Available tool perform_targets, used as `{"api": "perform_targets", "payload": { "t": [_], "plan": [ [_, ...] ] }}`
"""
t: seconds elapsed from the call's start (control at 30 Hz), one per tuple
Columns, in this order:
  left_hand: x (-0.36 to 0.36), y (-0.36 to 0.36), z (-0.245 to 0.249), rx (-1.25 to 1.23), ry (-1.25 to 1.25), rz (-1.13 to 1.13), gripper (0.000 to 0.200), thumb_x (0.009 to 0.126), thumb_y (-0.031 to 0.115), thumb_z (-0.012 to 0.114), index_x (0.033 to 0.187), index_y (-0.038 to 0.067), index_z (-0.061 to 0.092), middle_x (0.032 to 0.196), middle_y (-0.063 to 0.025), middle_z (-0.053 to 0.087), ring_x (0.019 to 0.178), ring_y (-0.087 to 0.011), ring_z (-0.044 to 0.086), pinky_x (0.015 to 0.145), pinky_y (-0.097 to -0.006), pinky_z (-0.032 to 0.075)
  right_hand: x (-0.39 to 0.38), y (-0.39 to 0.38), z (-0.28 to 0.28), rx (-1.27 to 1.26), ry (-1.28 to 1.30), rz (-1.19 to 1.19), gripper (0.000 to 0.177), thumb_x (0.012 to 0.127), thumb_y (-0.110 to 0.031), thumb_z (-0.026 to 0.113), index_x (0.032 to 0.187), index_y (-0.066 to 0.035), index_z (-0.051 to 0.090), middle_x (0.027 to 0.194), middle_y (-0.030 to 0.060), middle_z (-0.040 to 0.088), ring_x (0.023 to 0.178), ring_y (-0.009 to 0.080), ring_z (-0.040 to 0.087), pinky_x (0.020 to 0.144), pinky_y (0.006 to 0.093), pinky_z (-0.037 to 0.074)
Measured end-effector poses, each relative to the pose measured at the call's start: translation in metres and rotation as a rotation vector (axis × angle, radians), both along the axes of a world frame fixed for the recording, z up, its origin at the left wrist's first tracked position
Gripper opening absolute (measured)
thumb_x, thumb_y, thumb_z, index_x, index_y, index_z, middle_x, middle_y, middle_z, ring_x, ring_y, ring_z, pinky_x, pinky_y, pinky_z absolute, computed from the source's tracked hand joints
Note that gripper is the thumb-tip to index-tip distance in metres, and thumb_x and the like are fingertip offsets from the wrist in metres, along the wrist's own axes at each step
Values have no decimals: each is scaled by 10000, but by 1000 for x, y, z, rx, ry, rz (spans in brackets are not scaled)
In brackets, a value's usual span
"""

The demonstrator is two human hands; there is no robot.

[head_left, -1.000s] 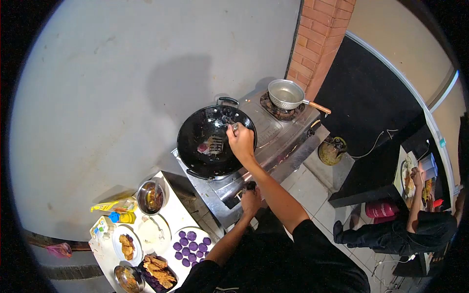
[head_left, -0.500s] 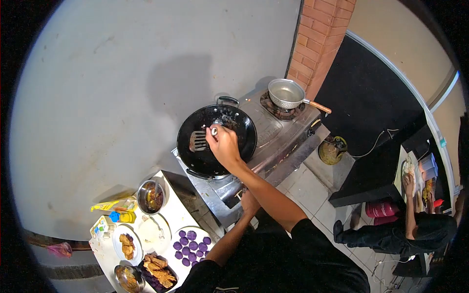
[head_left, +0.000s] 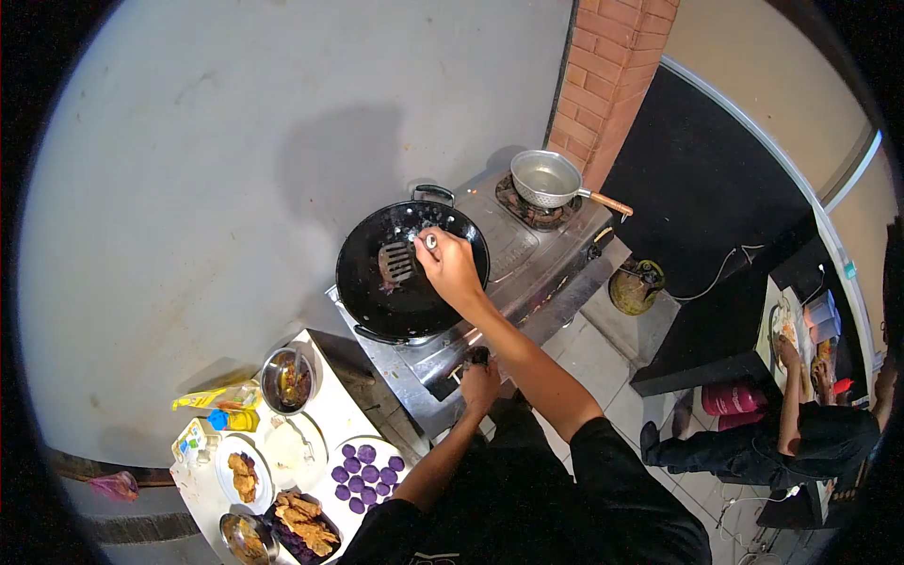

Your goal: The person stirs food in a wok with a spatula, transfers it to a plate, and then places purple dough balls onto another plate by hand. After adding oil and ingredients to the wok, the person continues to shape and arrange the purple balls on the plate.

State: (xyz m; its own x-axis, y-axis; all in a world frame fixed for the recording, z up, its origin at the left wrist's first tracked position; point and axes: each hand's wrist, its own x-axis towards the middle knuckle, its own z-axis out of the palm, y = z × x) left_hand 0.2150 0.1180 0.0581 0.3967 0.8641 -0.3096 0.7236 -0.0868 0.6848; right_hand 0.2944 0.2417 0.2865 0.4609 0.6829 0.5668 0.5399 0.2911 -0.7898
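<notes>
My right hand [head_left: 447,271] grips the handle of a slotted turner [head_left: 399,263], held over the black wok [head_left: 414,315]. The turner's slotted head is low inside the wok, above a small brownish patch on its surface. The wok sits on the left burner of a metal gas stove [head_left: 513,235]. Down at the stove's front edge, my left hand [head_left: 480,384] has its fingers closed at a black stove knob [head_left: 478,356]. No flame can be made out under the wok.
A saucepan [head_left: 546,179] stands on the right burner. On a white table [head_left: 325,414] are purple balls [head_left: 367,474], fried food [head_left: 303,523], a metal bowl [head_left: 288,380] and a yellow bottle [head_left: 243,420]. A co-worker [head_left: 800,438] works at a counter on the right.
My right hand and the turner have moved slightly right and up within the wok. My left hand has drawn back a little, and the black knob now shows beyond its fingers.
</notes>
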Motion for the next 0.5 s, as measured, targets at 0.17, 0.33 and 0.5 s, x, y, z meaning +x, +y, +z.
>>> {"api": "perform_targets", "payload": {
  "t": [0.17,0.33,0.5],
  "plan": [
    [1,-4,-1,109,-60,41,464,902,405,533,748,-12,668,743,-262,656,738,-457,651,691,-538,528,10,6,-22,50,-34,-7,140,874,-103,659,891,33,631,674,144,610,541,167,554,508,306,430],
    [1,-4,3,130,-78,69,459,903,400,536,749,-10,670,728,-271,648,728,-462,649,691,-543,528,20,-14,-8,-45,-15,-124,140,877,-116,655,897,21,634,659,149,612,546,202,585,531,323,448],
    [1,-8,10,141,-78,89,469,910,400,533,746,-18,668,714,-269,645,723,-457,651,686,-542,528,44,-17,-24,-25,-83,-214,150,880,-133,655,879,16,637,664,159,608,549,234,589,536,336,451]
  ]
}}
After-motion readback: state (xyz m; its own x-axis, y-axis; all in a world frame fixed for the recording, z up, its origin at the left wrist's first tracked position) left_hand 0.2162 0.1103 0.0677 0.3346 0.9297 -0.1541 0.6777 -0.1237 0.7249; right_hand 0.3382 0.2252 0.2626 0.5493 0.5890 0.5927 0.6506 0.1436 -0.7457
